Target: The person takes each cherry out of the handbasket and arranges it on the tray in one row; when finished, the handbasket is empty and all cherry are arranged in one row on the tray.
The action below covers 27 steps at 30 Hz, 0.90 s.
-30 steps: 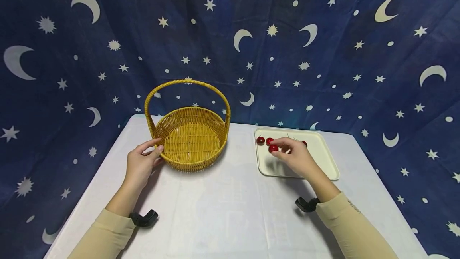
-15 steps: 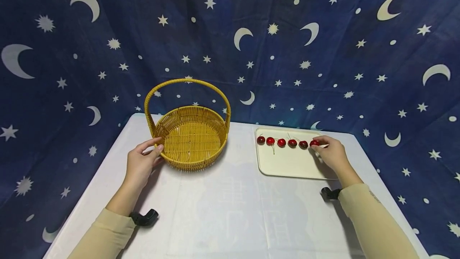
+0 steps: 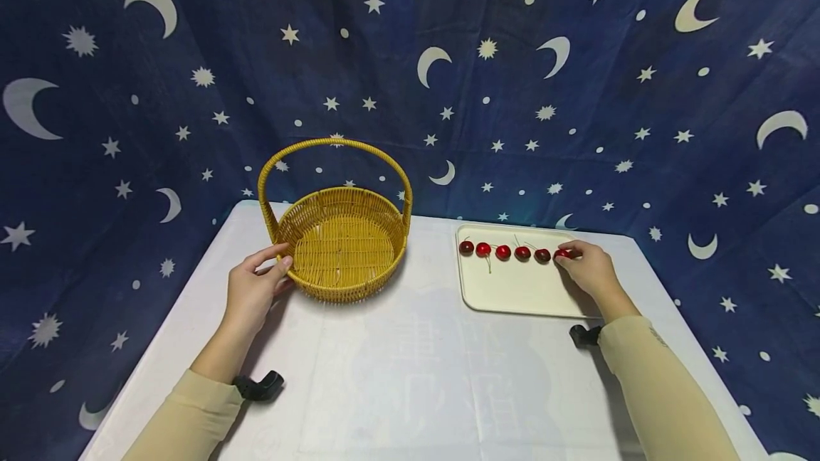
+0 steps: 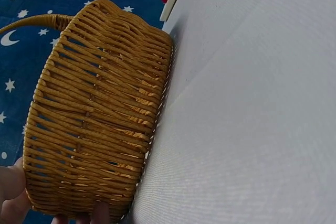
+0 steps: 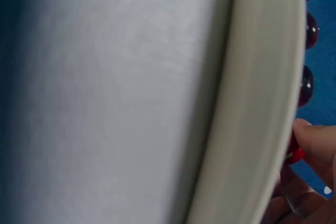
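Note:
A yellow woven basket [image 3: 342,251] with a tall arched handle stands on the table at left, with nothing inside. My left hand [image 3: 251,294] grips its left rim, thumb at the rim and fingers against the outer wall; the left wrist view shows the fingertips below the weave. On the cream tray [image 3: 512,294] at right, several dark red cherries [image 3: 503,253] lie in a row near the back edge, some with stems. My right hand [image 3: 592,272] pinches the rightmost cherry [image 3: 561,255] between thumb and fingers. That cherry is partly hidden by the fingers, and the tray rim covers part of it in the right wrist view.
A white cloth covers the table [image 3: 384,375]. Behind and beside it hangs a dark blue curtain [image 3: 384,55] with moons and stars. The basket handle rises high above its rim. A gap of bare cloth separates basket and tray.
My right hand has moved from the row's left part to its right end, a cherry at its fingertips, and now stays nearly still there. The left hand and basket have not moved.

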### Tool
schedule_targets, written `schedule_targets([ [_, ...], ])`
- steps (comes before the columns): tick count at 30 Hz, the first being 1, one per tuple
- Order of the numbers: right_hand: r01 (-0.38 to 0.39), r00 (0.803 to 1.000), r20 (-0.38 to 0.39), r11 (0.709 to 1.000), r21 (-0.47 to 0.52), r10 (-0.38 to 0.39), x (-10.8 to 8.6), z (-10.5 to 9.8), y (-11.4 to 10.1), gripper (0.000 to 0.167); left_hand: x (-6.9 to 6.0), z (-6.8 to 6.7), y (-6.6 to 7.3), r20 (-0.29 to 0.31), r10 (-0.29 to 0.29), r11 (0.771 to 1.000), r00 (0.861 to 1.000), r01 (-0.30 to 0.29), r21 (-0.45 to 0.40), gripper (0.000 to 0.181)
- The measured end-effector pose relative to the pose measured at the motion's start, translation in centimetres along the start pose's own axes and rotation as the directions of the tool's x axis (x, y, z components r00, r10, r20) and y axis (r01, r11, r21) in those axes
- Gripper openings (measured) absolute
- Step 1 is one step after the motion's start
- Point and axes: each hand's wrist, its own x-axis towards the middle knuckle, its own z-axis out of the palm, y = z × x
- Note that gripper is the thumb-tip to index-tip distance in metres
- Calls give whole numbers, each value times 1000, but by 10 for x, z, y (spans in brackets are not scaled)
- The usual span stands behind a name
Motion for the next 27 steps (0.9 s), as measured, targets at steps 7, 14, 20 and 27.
schedule_targets([
  [7, -7, 999, 45, 1000, 22, 7, 0, -3, -2, 41, 1, 0, 0, 5, 2, 1000, 1000, -2, -1, 46],
  [14, -9, 999, 38, 1000, 18, 8, -5, -10, -3, 44, 1, 0, 0, 16, 2, 1000, 1000, -1, -8, 46],
  [20, -16, 1000, 9, 1000, 18, 16, -12, -19, -2, 47, 2, 0, 3, 36, -19, 1000, 999, 19, 0, 48],
  [27, -9, 1000, 18, 1000, 16, 8, -12, -19, 0, 47, 2, -3, 3, 44, -39, 999, 998, 39, 6, 48],
])
